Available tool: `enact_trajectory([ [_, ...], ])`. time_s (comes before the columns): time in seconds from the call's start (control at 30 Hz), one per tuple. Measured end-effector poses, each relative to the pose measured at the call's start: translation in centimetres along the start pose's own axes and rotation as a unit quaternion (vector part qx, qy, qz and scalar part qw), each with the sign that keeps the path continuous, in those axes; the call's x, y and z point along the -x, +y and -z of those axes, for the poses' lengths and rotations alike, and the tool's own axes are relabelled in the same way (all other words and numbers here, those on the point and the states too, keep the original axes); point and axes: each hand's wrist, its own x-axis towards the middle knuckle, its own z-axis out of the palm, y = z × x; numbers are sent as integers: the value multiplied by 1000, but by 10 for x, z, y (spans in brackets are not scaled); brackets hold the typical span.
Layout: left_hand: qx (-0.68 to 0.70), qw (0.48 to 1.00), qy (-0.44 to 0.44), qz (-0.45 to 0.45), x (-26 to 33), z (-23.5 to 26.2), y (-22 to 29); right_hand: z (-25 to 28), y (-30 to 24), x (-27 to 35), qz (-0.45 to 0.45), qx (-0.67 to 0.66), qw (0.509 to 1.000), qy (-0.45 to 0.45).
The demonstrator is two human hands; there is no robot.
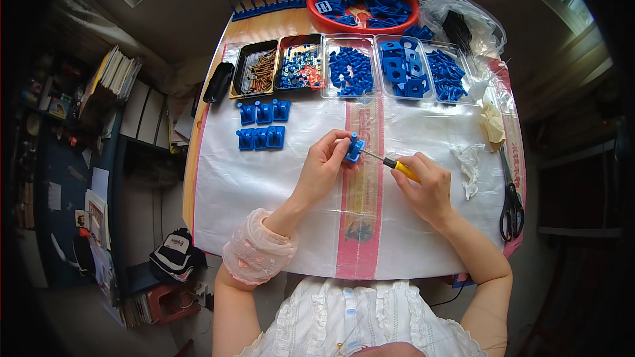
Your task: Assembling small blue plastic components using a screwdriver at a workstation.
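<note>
The left hand (327,160) pinches the blue plastic piece (355,150) above the white sheet (258,188), apparently bracing it against the shaft (374,155) of the screwdriver (390,162), which the right hand (426,187) grasps by its yellow handle (405,171), seemingly for turning control.

I look through one head-worn fisheye camera from above the near edge of the tabletop (278,23), facing steeply down and forward across it. I'm close enough for it to fill the middle, the wearer's white blouse (317,317) showing below its near edge.
</note>
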Motion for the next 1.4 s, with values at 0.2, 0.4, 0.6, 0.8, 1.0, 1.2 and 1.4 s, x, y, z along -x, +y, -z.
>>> enact_trajectory([
  [0.2, -10, 1000, 7, -5, 0, 0, -2, -3, 4, 2, -41, -25, 998, -34],
  [0.4, -20, 1000, 3, -11, 0, 1, -2, -4, 3, 2, -5, -3, 1000, -5],
  [0.6, -26, 1000, 6, -2, 1, 1, -1, -5, 3, 4, 17, 25, 1000, -1],
  [0.8, -20, 1000, 8, 2, 1, 1, -1, -4, 3, 5, 29, 60, 998, -4],
  [1.0, -12, 1000, 7, 8, 0, 0, 3, -4, 3, 6, 34, 76, 997, 2],
  [1.2, -1, 1000, 5, -5, 1, 0, 0, -5, 4, 4, 3, 11, 1000, -3],
  [1.4, 10, 1000, 5, -7, 2, -1, 4, -3, 5, 1, -38, 0, 999, -29],
])
